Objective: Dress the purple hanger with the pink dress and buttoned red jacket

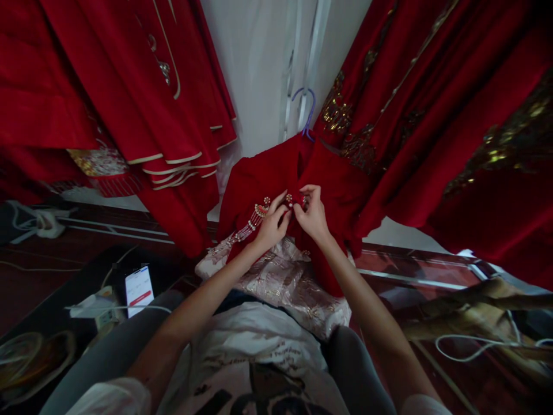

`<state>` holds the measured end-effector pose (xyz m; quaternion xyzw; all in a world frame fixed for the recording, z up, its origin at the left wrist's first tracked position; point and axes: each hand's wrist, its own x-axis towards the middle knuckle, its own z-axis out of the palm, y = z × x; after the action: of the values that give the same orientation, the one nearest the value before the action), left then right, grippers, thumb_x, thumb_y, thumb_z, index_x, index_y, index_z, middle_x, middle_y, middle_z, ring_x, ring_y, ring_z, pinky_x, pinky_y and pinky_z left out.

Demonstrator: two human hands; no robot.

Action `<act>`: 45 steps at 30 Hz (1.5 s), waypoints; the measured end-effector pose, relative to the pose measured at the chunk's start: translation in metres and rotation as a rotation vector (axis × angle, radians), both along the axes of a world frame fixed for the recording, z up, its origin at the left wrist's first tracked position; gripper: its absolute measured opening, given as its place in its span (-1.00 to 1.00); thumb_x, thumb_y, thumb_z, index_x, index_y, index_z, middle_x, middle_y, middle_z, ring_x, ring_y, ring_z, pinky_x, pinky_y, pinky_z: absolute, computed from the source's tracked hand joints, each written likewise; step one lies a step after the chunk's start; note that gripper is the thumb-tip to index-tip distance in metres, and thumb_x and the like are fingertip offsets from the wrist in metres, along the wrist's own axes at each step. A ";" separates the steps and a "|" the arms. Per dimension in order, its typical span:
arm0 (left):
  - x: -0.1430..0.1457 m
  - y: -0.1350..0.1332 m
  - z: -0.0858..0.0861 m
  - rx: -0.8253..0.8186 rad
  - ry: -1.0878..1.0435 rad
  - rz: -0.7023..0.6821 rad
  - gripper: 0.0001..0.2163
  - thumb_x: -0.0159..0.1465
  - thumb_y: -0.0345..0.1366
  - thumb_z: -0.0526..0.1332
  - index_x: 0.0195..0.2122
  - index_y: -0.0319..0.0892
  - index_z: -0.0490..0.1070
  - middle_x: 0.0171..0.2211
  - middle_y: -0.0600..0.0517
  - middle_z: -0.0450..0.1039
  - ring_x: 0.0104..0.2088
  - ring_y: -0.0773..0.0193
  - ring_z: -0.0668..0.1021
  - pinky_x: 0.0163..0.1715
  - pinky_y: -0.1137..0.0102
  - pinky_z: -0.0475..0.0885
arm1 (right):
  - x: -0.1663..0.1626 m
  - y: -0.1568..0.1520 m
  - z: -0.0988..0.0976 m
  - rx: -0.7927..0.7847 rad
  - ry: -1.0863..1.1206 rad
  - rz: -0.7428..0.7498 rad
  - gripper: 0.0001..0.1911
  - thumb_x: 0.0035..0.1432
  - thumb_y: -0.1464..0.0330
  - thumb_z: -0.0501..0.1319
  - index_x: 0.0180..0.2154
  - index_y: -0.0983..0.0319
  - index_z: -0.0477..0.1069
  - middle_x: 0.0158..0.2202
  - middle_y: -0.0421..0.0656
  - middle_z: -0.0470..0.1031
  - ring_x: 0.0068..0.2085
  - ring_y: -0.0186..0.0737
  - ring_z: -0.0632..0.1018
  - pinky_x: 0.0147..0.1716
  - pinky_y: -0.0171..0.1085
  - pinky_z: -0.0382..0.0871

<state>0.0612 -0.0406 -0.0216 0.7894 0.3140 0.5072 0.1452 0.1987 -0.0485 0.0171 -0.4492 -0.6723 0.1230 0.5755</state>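
Observation:
A red garment (pixel 265 173) on a purple hanger (pixel 309 115) is spread before me, its lower part over my lap. Both hands meet at its front, around small flower-shaped bead ornaments (pixel 289 197). My left hand (pixel 273 223) pinches the cloth beside the beads, its fingers bent. Opposite it, my right hand (pixel 313 214) is closed on the front edge with thumb and forefinger. A fan-shaped beaded tassel (pixel 260 210) trails down to the left of my left hand. The fingertips partly hide the spot they grip. Pale brocade cloth (pixel 276 271) lies beneath on my lap.
Red garments with pale trim (pixel 168 132) hang at left, and red ones with gold sequins (pixel 337 109) hang at right. A lit phone (pixel 139 291) and a white charger (pixel 93 305) lie on the dark surface at left. A white cable (pixel 475 343) loops at lower right.

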 end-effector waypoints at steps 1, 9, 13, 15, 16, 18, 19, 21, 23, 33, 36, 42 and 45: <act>0.002 -0.003 -0.002 -0.005 -0.032 0.037 -0.86 0.35 -0.28 0.03 -0.22 -0.13 0.36 0.16 -0.15 0.24 0.17 0.20 0.36 0.18 0.18 0.28 | 0.001 -0.001 -0.001 -0.015 0.017 0.028 -0.64 0.00 0.45 0.14 -0.13 0.12 0.13 -0.15 -0.12 0.34 -0.15 -0.19 0.47 -0.16 -0.20 0.41; 0.008 0.004 0.012 -0.158 -0.321 -0.015 -0.83 0.17 -0.42 0.21 -0.27 -0.11 0.21 -0.17 0.00 0.42 -0.16 0.31 0.55 -0.17 0.35 0.50 | 0.010 -0.016 -0.009 -0.090 0.192 0.191 -0.58 0.10 0.27 0.23 0.00 0.06 0.19 -0.05 -0.12 0.38 -0.08 -0.20 0.49 -0.15 -0.21 0.46; 0.010 0.009 0.015 -0.255 -0.373 0.006 -0.77 0.13 -0.48 0.20 -0.21 -0.13 0.24 -0.24 0.01 0.47 -0.21 0.34 0.56 -0.21 0.40 0.50 | 0.010 -0.016 -0.009 -0.083 0.253 0.140 -0.71 0.17 0.20 0.19 -0.07 0.08 0.27 -0.11 -0.12 0.43 -0.09 -0.21 0.51 -0.15 -0.22 0.47; 0.008 0.010 0.018 -0.295 -0.367 -0.013 -0.78 0.12 -0.48 0.20 -0.21 -0.15 0.29 -0.23 -0.01 0.50 -0.21 0.32 0.57 -0.21 0.40 0.50 | 0.010 -0.014 -0.008 -0.068 0.259 0.112 -0.74 0.17 0.20 0.20 -0.11 0.10 0.30 -0.15 -0.13 0.45 -0.12 -0.22 0.51 -0.17 -0.24 0.47; 0.006 0.011 0.019 -0.316 -0.368 -0.032 -0.79 0.12 -0.47 0.20 -0.21 -0.16 0.31 -0.22 -0.01 0.51 -0.22 0.32 0.58 -0.22 0.39 0.51 | 0.011 -0.013 -0.007 -0.057 0.258 0.103 -0.75 0.17 0.20 0.20 -0.12 0.11 0.31 -0.16 -0.14 0.45 -0.13 -0.23 0.52 -0.18 -0.25 0.47; 0.003 0.012 0.022 -0.348 -0.376 -0.071 -0.81 0.12 -0.46 0.22 -0.22 -0.18 0.37 -0.21 -0.02 0.53 -0.25 0.32 0.58 -0.23 0.39 0.51 | 0.011 -0.011 -0.006 -0.035 0.250 0.086 -0.76 0.18 0.21 0.20 -0.13 0.12 0.33 -0.17 -0.15 0.46 -0.15 -0.25 0.52 -0.21 -0.27 0.47; 0.002 0.012 0.024 -0.355 -0.382 -0.088 -0.82 0.11 -0.46 0.22 -0.23 -0.19 0.39 -0.22 -0.02 0.54 -0.26 0.32 0.59 -0.23 0.39 0.51 | 0.011 -0.011 -0.006 -0.024 0.242 0.075 -0.77 0.18 0.22 0.20 -0.13 0.13 0.33 -0.17 -0.15 0.46 -0.16 -0.26 0.52 -0.24 -0.28 0.47; 0.001 0.012 0.027 -0.354 -0.396 -0.110 -0.81 0.10 -0.46 0.24 -0.24 -0.21 0.42 -0.24 -0.02 0.55 -0.28 0.33 0.58 -0.23 0.41 0.50 | 0.011 -0.009 -0.004 -0.003 0.209 0.042 -0.76 0.19 0.23 0.19 -0.11 0.15 0.34 -0.17 -0.14 0.46 -0.18 -0.27 0.52 -0.28 -0.31 0.46; 0.000 0.014 0.029 -0.354 -0.399 -0.128 -0.81 0.08 -0.47 0.24 -0.25 -0.22 0.44 -0.25 -0.02 0.56 -0.29 0.34 0.58 -0.23 0.43 0.49 | 0.010 -0.008 -0.002 0.022 0.163 -0.006 -0.75 0.21 0.25 0.17 -0.09 0.17 0.36 -0.17 -0.12 0.47 -0.18 -0.27 0.52 -0.30 -0.32 0.46; -0.003 0.038 0.051 -0.274 -0.111 -0.169 -0.85 0.07 -0.46 0.22 -0.30 -0.23 0.39 -0.39 0.05 0.49 -0.43 0.40 0.52 -0.39 0.51 0.43 | 0.006 -0.005 0.015 0.096 0.024 -0.100 -0.72 0.24 0.27 0.13 -0.11 0.22 0.50 -0.15 -0.08 0.52 -0.24 -0.28 0.54 -0.35 -0.33 0.49; -0.004 0.038 0.067 -0.198 0.006 -0.202 -0.94 0.13 -0.40 0.20 -0.36 -0.23 0.37 -0.46 0.07 0.45 -0.48 0.41 0.49 -0.44 0.53 0.41 | 0.008 -0.002 0.017 0.086 0.029 -0.093 -0.71 0.24 0.26 0.13 -0.09 0.21 0.52 -0.14 -0.07 0.53 -0.22 -0.26 0.56 -0.30 -0.31 0.51; -0.006 0.039 0.081 -0.025 0.202 -0.144 -0.91 0.20 -0.32 0.18 -0.38 -0.23 0.41 -0.48 0.04 0.48 -0.47 0.37 0.50 -0.42 0.49 0.36 | 0.011 -0.001 0.017 0.070 0.065 -0.058 -0.66 0.21 0.23 0.17 -0.02 0.18 0.51 -0.09 -0.07 0.53 -0.15 -0.21 0.58 -0.20 -0.25 0.54; -0.006 0.040 0.079 0.001 0.247 -0.113 -0.90 0.20 -0.31 0.18 -0.38 -0.23 0.41 -0.48 0.03 0.49 -0.46 0.35 0.51 -0.42 0.49 0.35 | 0.014 0.000 0.017 0.043 0.075 -0.017 -0.62 0.17 0.22 0.21 0.01 0.19 0.49 -0.08 -0.07 0.53 -0.16 -0.21 0.59 -0.18 -0.23 0.55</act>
<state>0.0551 -0.0008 0.0578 0.8623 0.2844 0.3971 0.1334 0.2126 -0.0484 0.0344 -0.4377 -0.6488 0.1204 0.6107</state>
